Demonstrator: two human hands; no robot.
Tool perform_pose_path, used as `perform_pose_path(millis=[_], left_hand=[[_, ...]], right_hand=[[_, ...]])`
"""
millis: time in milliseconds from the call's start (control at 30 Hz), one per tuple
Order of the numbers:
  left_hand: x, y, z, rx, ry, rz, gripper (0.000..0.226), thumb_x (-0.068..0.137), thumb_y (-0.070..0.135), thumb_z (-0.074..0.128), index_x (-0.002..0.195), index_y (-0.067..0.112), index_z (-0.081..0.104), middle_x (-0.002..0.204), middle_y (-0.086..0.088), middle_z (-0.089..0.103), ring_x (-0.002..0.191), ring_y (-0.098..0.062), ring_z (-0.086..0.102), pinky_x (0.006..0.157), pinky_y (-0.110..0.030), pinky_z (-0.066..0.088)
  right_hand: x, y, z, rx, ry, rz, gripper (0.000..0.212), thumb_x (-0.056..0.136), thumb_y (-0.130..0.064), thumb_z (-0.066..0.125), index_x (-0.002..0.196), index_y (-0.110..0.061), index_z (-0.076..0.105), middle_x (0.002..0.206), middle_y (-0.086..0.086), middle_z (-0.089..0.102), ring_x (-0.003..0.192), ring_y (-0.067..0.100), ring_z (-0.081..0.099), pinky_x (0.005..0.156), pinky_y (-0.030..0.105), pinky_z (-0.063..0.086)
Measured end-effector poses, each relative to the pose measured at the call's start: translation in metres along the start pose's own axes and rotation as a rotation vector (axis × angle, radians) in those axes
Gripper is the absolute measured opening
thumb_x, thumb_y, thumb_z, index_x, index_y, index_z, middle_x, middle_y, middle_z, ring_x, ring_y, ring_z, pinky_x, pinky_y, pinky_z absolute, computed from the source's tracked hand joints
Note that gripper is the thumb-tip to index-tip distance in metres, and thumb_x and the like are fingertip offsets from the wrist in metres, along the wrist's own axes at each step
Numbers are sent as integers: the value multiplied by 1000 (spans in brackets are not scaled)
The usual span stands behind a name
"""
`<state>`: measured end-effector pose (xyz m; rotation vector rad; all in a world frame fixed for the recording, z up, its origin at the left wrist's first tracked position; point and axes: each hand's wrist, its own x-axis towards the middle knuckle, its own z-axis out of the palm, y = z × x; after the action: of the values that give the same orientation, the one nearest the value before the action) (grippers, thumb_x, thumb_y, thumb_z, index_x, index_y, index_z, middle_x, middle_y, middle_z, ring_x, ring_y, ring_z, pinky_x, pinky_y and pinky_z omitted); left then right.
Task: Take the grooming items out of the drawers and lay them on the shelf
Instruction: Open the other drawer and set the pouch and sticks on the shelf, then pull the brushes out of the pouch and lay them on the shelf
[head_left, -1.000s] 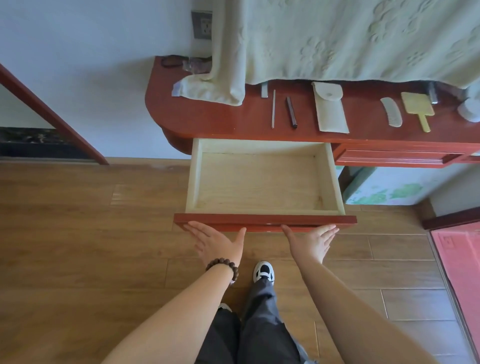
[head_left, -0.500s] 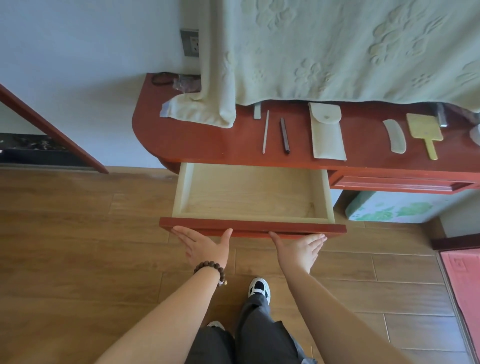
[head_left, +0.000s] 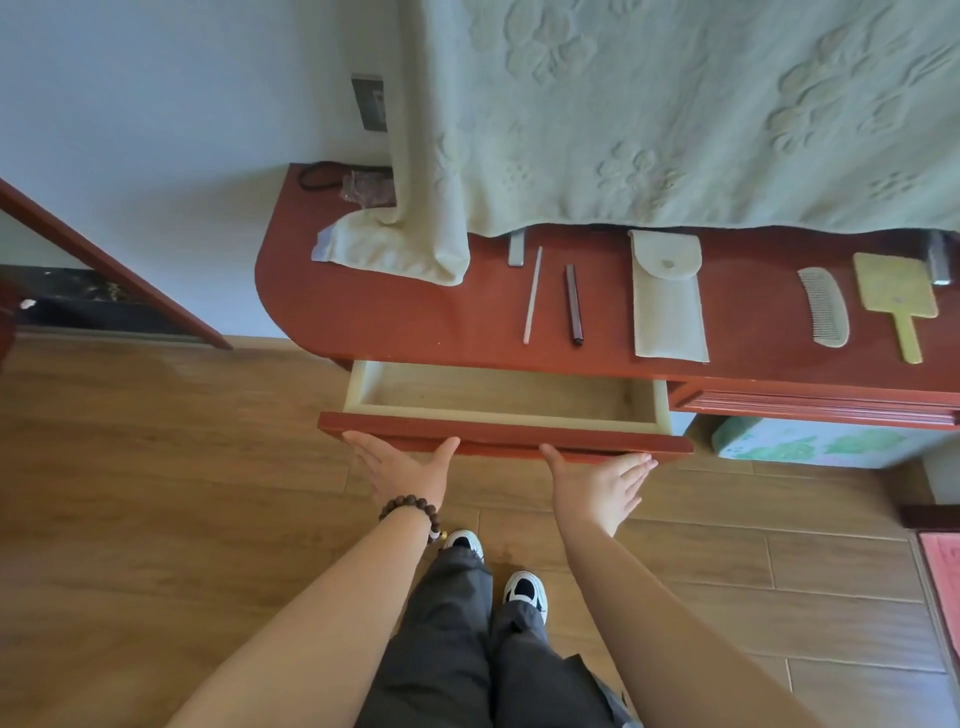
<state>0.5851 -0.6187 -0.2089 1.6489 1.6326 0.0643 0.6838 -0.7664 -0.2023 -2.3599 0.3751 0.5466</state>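
The fingers of both hands were straight and flat, gripping nothing. The left hand (head_left: 402, 466) pressed its fingertips and thumb against the red front panel of the drawer (head_left: 498, 434); a bead bracelet (head_left: 410, 512) circled its wrist. The right hand (head_left: 597, 483) lay against the same panel further right, fingers spread toward the drawer's right corner. The drawer stood partly out from under the shelf (head_left: 415, 322), its long axis running left to right, and the part of its pale wooden inside that showed held nothing.

The grooming items lay on the shelf in a row. A thin pale stick (head_left: 532, 295) and a dark stick (head_left: 573, 304) lay side by side but apart, their long axes running from the wall toward the shelf's front edge. To their right lay a pale fabric pouch (head_left: 667, 301), flap end toward the wall. Further right sat a curved comb (head_left: 825, 306), lengthwise front to back, teeth pointing left. Just beside it lay a yellow hand mirror (head_left: 893, 293), handle pointing toward the front edge. A pale embossed cloth (head_left: 649, 114) hung over the shelf's back.
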Motion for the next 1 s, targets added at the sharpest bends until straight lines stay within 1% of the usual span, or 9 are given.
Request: perform_pose_path(millis=[133, 333, 400, 500, 633, 767, 833, 900, 1000], left_hand=[[15, 19, 2, 23, -15, 14, 138, 65, 69, 69, 144, 13, -30, 161, -11, -1, 146, -32, 18, 111, -52, 33], [39, 39, 1, 48, -47, 78, 132, 71, 65, 67, 145, 11, -28, 161, -13, 3, 146, -32, 16, 115, -51, 27], [45, 43, 1, 59, -58, 97, 131, 72, 64, 68, 145, 10, -26, 161, -14, 6, 146, -32, 18, 115, -49, 28], [52, 48, 0, 43, -58, 140, 128, 74, 57, 71, 147, 7, -21, 159, -16, 10, 145, -32, 21, 115, -45, 30], [57, 55, -2, 25, -65, 166, 122, 78, 48, 72, 149, 3, -16, 160, -16, 6, 146, -29, 17, 114, -38, 25], [52, 60, -6, 48, -64, 142, 115, 81, 41, 71, 149, 3, -14, 159, -18, 10, 142, -32, 28, 111, -39, 31], [50, 62, -8, 87, -74, 121, 107, 84, 37, 69, 151, 3, -6, 158, -19, 13, 140, -34, 32, 109, -42, 36], [43, 64, -10, 165, -127, 127, 89, 88, 36, 65, 150, 1, 11, 155, -20, 21, 138, -35, 35, 108, -44, 39], [22, 67, -6, 259, -263, 249, 63, 93, 35, 57, 143, 4, 34, 147, -15, 39, 131, -30, 44, 102, -41, 43]], right_hand=[[19, -20, 0, -3, 13, 3, 130, 67, -66, 67, 147, 0, -12, 159, 12, -8, 147, 21, -6, 119, 42, 2], [44, -41, 3, -17, -25, -79, 120, 76, -61, 62, 147, 2, -12, 159, 16, -9, 147, 26, -4, 120, 41, 4], [51, -45, 3, -17, -38, -103, 118, 78, -58, 63, 147, 1, -12, 159, 16, -10, 147, 27, -3, 120, 42, 7], [60, -49, 2, -25, -57, -131, 112, 82, -50, 65, 147, -1, -12, 159, 13, -11, 147, 27, 0, 119, 43, 11], [67, -52, -1, -59, -92, -142, 108, 84, -45, 64, 148, -2, -13, 159, 10, -13, 147, 27, 4, 118, 45, 16], [67, -50, -5, -73, -102, -157, 105, 86, -43, 63, 148, -3, -11, 159, 10, -11, 147, 26, 4, 118, 44, 17], [65, -48, -11, -85, -102, -171, 99, 88, -41, 62, 149, -5, -8, 160, 8, -7, 148, 23, 2, 118, 44, 16], [59, -48, -19, -105, -109, -190, 90, 91, -38, 58, 151, -7, -1, 161, 6, 0, 148, 20, 3, 119, 40, 15], [48, -50, -29, -80, -137, -212, 69, 93, -34, 54, 149, -9, 21, 157, 5, 22, 144, 22, 21, 114, 37, 24]])
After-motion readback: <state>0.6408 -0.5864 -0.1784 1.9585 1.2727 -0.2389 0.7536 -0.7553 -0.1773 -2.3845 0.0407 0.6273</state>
